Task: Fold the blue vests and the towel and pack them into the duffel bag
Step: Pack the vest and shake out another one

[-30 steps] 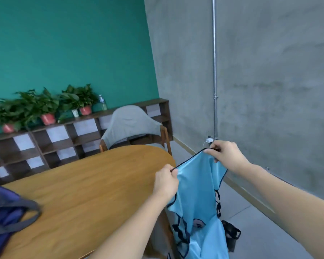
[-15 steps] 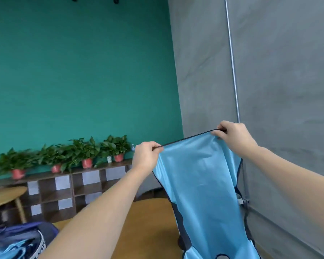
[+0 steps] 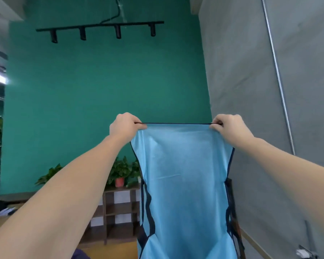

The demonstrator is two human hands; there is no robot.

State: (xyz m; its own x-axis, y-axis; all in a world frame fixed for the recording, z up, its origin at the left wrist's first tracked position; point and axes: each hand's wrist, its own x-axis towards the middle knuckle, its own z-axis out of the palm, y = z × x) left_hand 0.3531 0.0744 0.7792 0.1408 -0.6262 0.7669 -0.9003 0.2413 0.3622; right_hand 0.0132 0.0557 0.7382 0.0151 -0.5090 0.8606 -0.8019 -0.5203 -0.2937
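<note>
The person has a blue vest [image 3: 183, 176] held up at arm's length, left hand [image 3: 124, 126] pinching one top corner and right hand [image 3: 230, 128] pinching the other, fingers curled tight on the hem so the dark-trimmed top edge is pulled into a straight taut line between them. Fabric looks thin and smooth, kinda silky with a slight sheen, light blue with navy piping running down both sides where it narrows and curves in, and there's one faint horizontal crease across the middle. It hangs flat and runs off the bottom of the shot. As for containers, just left of the vest there's a red pot [image 3: 119, 182] with a leafy green plant in it, sitting on top of a dark wooden cube shelf [image 3: 120, 208]; what's in the shelf's cubbies is hard to tell. Left of the vest's lower end, a bit of something dark purple-blue pokes in at the bottom edge, can't tell what it is.
</note>
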